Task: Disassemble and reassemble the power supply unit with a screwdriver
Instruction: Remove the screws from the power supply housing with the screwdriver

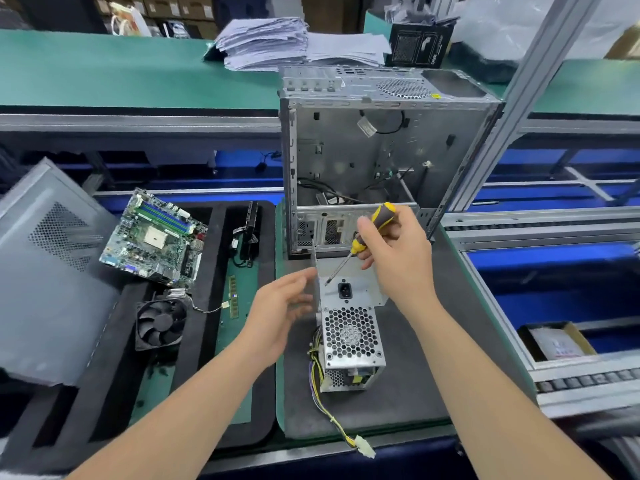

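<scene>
The silver power supply unit [349, 327] stands on a dark grey mat [408, 386], its honeycomb fan grille and black power socket facing up. Yellow and black cables [329, 414] trail from its lower left side to a white plug at the bench edge. My right hand [394, 251] grips a yellow-and-black screwdriver [370, 232], whose tip touches the unit's top left corner near the socket. My left hand [280, 306] hovers with relaxed fingers just left of the unit, holding nothing.
An empty metal computer case [377, 150] stands behind the unit. To the left lie a motherboard [156, 237], a black cooler fan [161, 322], a RAM stick [233, 296] and a grey side panel [45, 271]. Paper stacks [284, 43] sit on the far green shelf.
</scene>
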### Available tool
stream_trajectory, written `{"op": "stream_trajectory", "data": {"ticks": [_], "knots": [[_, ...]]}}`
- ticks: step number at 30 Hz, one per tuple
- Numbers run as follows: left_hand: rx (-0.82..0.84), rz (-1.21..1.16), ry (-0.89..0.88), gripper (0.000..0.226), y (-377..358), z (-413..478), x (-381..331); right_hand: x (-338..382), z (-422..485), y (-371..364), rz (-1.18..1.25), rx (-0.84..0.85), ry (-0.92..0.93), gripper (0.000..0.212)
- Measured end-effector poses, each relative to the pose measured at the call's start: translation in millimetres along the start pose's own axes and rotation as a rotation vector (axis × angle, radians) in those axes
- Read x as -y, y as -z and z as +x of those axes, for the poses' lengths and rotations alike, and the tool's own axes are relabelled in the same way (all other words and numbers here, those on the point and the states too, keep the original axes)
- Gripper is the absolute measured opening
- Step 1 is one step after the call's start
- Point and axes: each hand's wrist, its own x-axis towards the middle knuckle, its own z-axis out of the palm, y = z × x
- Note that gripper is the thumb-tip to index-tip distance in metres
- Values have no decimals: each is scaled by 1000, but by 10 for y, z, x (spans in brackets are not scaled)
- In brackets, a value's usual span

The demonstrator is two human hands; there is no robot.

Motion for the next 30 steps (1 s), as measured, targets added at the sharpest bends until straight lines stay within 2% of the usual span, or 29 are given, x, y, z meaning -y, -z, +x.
{"op": "stream_trajectory", "data": {"ticks": [3,7,10,16,22,30], "knots": [[-59,58,174,22,48,-65,45,24,-63,28,-12,-25,9,24],[166,275,386,28,120,-221,136,36,-164,44,-9,-35,13,24],[254,202,369,26,100,-306,202,45,-216,29,-20,-34,31,24],[293,-20,360,28,60,-361,307,24,-258,28,-63,-33,77,22],[254,-207,397,33,0,-366,385,-8,-283,34,-98,-21,121,19],[110,-202,395,30,-137,-315,417,-49,-269,34,-91,16,124,18]]}}
